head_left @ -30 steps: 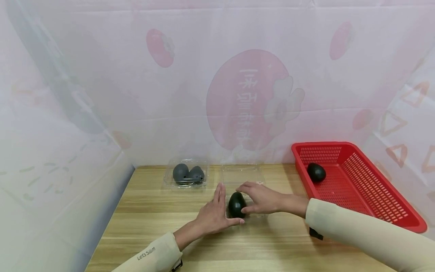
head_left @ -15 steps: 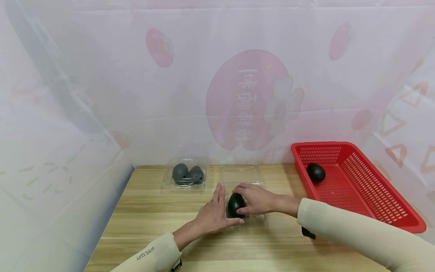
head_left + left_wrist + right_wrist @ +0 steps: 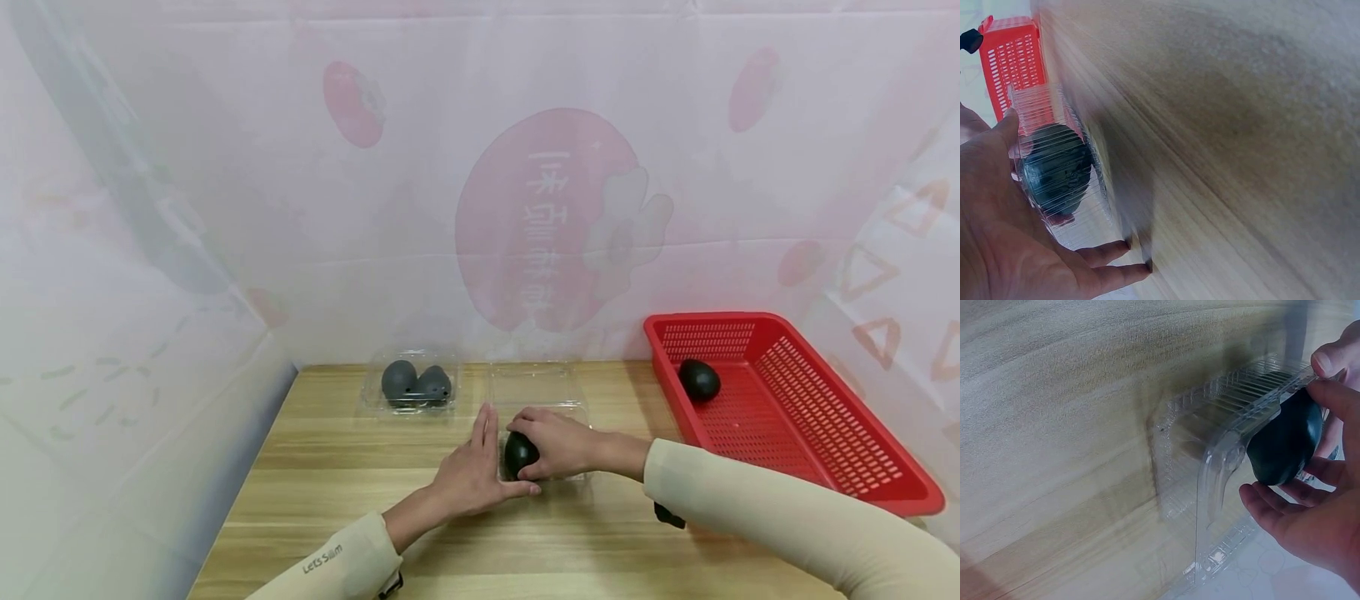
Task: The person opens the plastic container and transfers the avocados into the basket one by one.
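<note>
My right hand [image 3: 558,442] holds a dark green avocado [image 3: 519,456], fingers over its far side and thumb at its near side. The avocado is in the left part of a clear plastic clamshell box [image 3: 1185,444], whose lid [image 3: 534,385] lies folded back towards the wall. Through the ribbed side of the box, the avocado [image 3: 1057,172] shows in the left wrist view. My left hand [image 3: 468,479] rests against the box's left side with straight fingers, its thumb stretched along the front.
A second clear box [image 3: 375,400] with two dark avocados [image 3: 415,383] stands at the back left. On the right is a red plastic basket [image 3: 780,417] with one avocado [image 3: 699,380] inside. A printed cloth wall [image 3: 375,250] closes off the wooden table's [image 3: 337,467] back.
My right hand has moved slightly left and closed further round the avocado, which now sits lower in the box. The left hand has stayed in place.
</note>
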`<state>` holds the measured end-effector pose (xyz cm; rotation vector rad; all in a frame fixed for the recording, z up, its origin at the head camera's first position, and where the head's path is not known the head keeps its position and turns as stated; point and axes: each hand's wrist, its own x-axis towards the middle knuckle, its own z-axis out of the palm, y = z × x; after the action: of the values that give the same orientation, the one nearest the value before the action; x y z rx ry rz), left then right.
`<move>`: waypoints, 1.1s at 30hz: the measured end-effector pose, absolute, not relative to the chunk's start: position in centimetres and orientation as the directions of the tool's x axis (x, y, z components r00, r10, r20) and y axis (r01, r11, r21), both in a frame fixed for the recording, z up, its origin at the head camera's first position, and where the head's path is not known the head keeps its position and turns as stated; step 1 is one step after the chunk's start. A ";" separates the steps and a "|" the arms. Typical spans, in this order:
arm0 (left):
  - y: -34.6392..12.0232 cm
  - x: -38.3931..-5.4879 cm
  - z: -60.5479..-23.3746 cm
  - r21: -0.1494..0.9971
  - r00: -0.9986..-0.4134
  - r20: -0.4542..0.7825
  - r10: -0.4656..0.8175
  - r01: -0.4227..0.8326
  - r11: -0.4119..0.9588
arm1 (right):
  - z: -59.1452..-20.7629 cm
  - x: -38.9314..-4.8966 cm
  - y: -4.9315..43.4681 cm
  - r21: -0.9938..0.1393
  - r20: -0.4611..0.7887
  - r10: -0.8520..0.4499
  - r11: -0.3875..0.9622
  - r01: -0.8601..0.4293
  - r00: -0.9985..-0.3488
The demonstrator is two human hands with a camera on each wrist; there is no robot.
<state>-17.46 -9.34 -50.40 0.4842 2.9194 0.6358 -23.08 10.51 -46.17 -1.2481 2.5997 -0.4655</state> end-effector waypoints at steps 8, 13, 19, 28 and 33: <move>-9.4 -17.4 -50.3 0.417 -0.941 -0.044 0.336 0.288 0.862 | -46.0 -23.2 10.9 -0.407 -0.086 -0.783 0.592 -0.695 -0.616; -9.4 -17.5 -50.3 0.422 -0.941 -0.050 0.334 0.283 0.861 | -46.0 -23.4 11.4 -0.385 -0.061 -0.793 0.579 -0.719 -0.606; -9.5 -17.5 -50.4 0.417 -0.943 -0.041 0.330 0.284 0.863 | -45.9 -23.7 11.9 -0.369 -0.073 -0.801 0.575 -0.730 -0.594; -9.4 -17.5 -50.5 0.407 -0.945 -0.017 0.328 0.293 0.865 | -45.7 -24.2 12.3 -0.360 -0.124 -0.798 0.590 -0.723 -0.590; -9.4 -17.5 -50.5 0.411 -0.945 -0.016 0.325 0.290 0.864 | -45.7 -24.5 12.2 -0.349 -0.143 -0.798 0.594 -0.725 -0.586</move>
<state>-17.51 -9.36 -50.48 0.4882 2.9507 0.6306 -24.53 12.19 -45.68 -1.2456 2.5408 -0.3677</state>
